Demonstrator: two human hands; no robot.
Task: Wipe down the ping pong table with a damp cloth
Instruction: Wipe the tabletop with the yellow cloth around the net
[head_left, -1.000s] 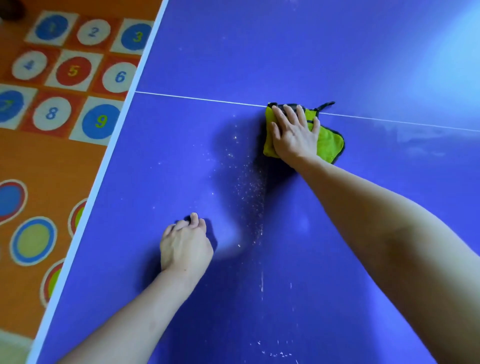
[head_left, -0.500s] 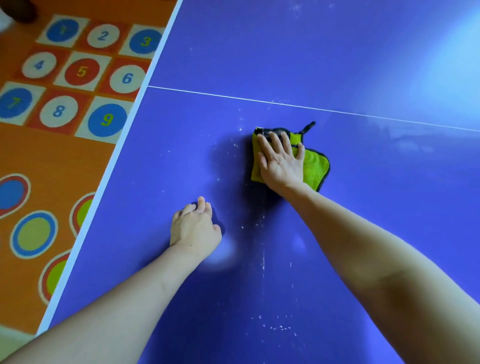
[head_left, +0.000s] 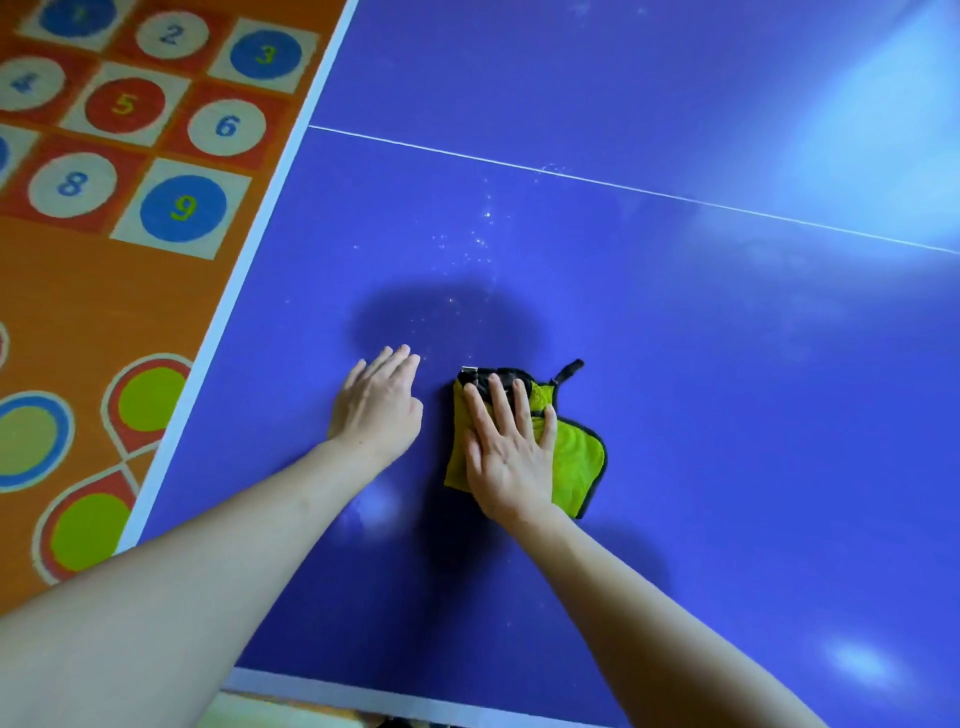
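A blue ping pong table (head_left: 701, 389) fills most of the view, with a thin white centre line running across it. A folded lime-green cloth with black trim (head_left: 574, 457) lies flat on the table near its front edge. My right hand (head_left: 509, 452) presses on the cloth with straight, spread fingers. My left hand (head_left: 379, 410) rests flat on the bare table just left of the cloth, fingers extended. White specks of dust (head_left: 478, 244) are scattered on the surface beyond both hands.
The table's white left edge (head_left: 228, 312) runs diagonally, and its front edge (head_left: 363, 696) shows at the bottom. Beyond the left edge lies an orange play mat (head_left: 104, 291) with numbered circles. Glare brightens the table's far right.
My right hand has dragged the cloth from the centre line back toward the front edge. My left hand's fingers have straightened from curled to flat.
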